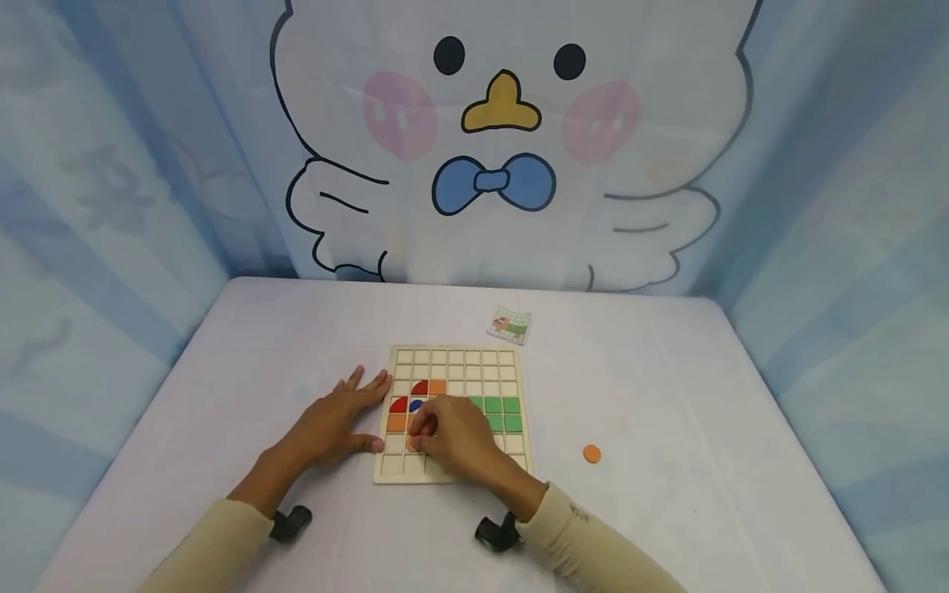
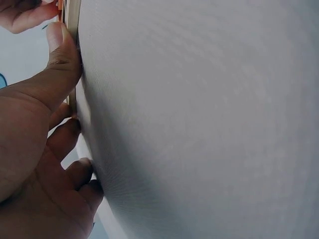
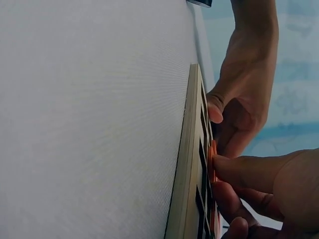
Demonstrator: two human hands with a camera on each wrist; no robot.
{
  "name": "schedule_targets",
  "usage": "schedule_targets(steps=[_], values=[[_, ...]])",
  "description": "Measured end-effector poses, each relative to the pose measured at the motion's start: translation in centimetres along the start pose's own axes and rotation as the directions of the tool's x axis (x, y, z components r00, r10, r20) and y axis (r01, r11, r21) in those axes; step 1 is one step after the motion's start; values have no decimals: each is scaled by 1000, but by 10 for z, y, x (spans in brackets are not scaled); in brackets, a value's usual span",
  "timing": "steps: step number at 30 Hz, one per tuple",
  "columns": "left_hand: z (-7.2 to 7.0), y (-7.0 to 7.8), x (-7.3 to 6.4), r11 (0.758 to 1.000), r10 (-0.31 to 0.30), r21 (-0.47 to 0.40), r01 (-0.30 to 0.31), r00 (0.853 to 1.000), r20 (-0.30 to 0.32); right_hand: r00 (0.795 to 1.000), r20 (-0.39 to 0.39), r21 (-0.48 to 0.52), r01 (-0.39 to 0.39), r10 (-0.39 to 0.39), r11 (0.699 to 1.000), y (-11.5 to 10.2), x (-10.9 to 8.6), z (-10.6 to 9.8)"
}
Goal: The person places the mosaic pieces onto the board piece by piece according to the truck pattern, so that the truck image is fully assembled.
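A square wooden grid board [image 1: 393, 463] lies on the table, with red, orange, blue and green pieces set in some of its cells. My left hand [image 1: 335, 422] rests beside its left side, fingers spread, thumb and fingertips at the board's edge. Over the lower left part of the board, my right hand [image 1: 461, 436] pinches a small flat orange piece [image 3: 214, 145] between thumb and fingers, right at the board's surface. That hand covers several middle cells in the head view. The left wrist view shows my left thumb [image 2: 62, 55] against the board's side.
A loose round orange piece [image 1: 591, 454] lies on the white table [image 1: 652, 379] to the right. Behind the board is a small picture card [image 1: 509, 325] with a gridded pattern. Dark wrist-camera parts [image 1: 498, 534] show under the sleeves. Printed curtains stand around the table.
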State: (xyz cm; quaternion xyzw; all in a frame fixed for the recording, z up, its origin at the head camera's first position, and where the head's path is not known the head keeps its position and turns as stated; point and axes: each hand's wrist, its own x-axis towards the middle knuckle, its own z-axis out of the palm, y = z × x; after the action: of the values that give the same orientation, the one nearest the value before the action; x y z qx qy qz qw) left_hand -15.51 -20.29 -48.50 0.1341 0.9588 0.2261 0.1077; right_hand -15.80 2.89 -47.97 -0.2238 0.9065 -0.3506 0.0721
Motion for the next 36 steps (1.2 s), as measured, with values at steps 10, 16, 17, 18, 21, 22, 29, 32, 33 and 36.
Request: schedule_targets(steps=[10,16,17,18,21,22,29,32,33,36], values=[[-2,3,-1,1000,-11,2,11,1000,3,999,-54,50,2,0,999,9,-17,-17],[0,2,0,1000,-24,5,24,1000,12,993,-87,56,-77,82,995,24,-32,-35],[0,2,0,1000,-27,6,27,1000,13,991,-96,56,-89,94,994,27,-35,-38],[0,2,0,1000,-28,9,27,1000,14,989,-107,54,-101,106,993,29,-38,-42],[0,2,0,999,-32,14,32,999,15,979,-146,44,-138,143,989,38,-46,-52],[0,2,0,999,-29,17,29,999,15,975,-160,42,-150,155,988,41,-48,-56],[0,2,0,1000,-19,13,18,1000,10,953,-209,20,-220,219,975,63,-70,-79],[0,2,0,1000,-9,8,9,1000,8,940,-228,5,-259,253,966,73,-80,-88],[0,2,0,1000,-7,7,7,1000,7,936,-234,2,-271,264,963,76,-83,-92],[0,2,0,1000,-1,9,1,1000,1,922,-249,-18,-310,296,950,85,-92,-101]])
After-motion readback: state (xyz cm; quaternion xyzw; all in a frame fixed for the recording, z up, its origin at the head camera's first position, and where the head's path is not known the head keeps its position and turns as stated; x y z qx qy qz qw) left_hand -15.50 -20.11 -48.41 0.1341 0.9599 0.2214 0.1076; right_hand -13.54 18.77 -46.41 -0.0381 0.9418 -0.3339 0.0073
